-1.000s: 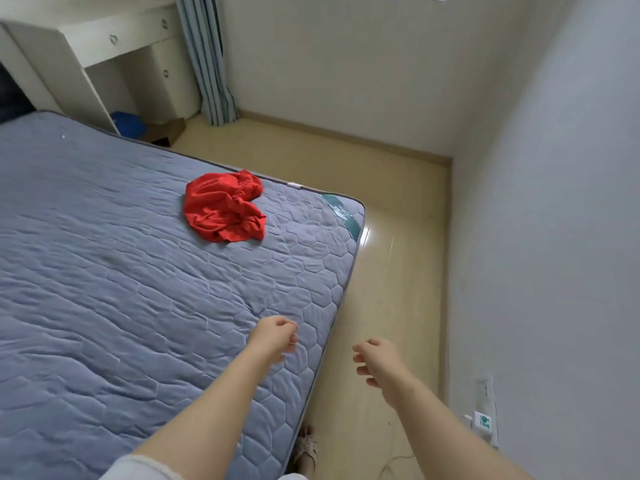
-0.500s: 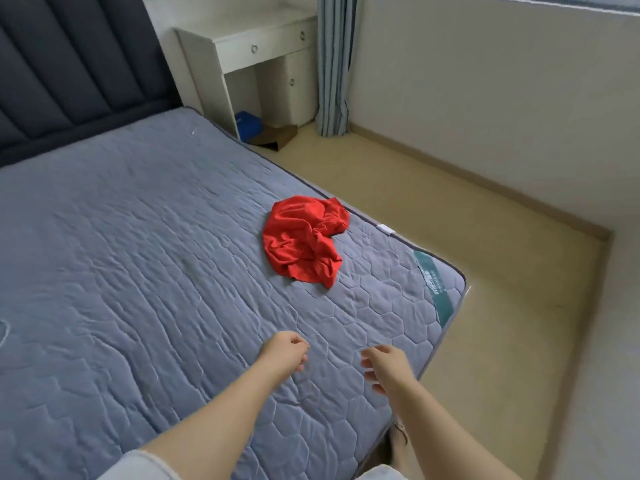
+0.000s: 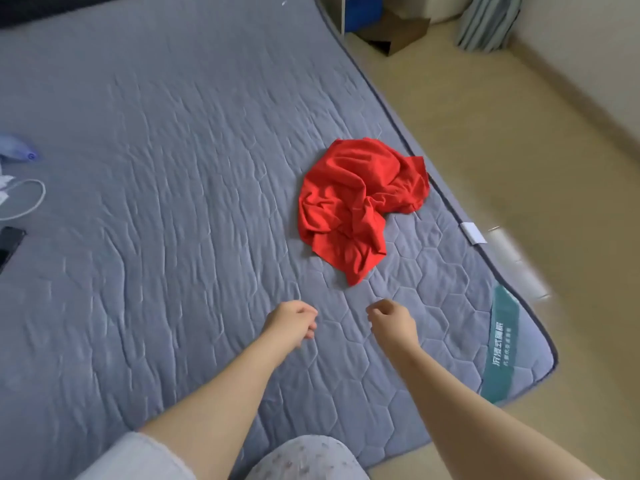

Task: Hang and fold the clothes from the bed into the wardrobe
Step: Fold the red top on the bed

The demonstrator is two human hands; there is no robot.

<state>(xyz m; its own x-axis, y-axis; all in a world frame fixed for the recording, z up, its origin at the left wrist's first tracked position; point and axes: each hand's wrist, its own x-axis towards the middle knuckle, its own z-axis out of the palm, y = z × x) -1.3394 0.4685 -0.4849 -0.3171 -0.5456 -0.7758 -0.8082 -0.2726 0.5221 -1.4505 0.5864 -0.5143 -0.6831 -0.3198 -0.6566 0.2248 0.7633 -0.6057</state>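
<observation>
both hands reach forward over the bed (image 3: pixel 156 168), side by side and apart: left hand (image 3: pixel 291 320) and right hand (image 3: pixel 393 322), each with fingers loosely curled and holding nothing. a second ago the right hand hung over the floor (image 3: pixel 519 168) past the bed's edge; now it is above the quilted cover like the left. the view has dipped since half a second ago, so the headboard and white desk are gone from sight and a white cable (image 3: pixel 31 199) and a dark phone (image 3: pixel 8 240) show at the left edge. the crumpled red garment (image 3: pixel 356 209) lies unmoved on the bed near its right edge, just beyond both hands, untouched. both forearms are bare and stretched out nearly straight.
</observation>
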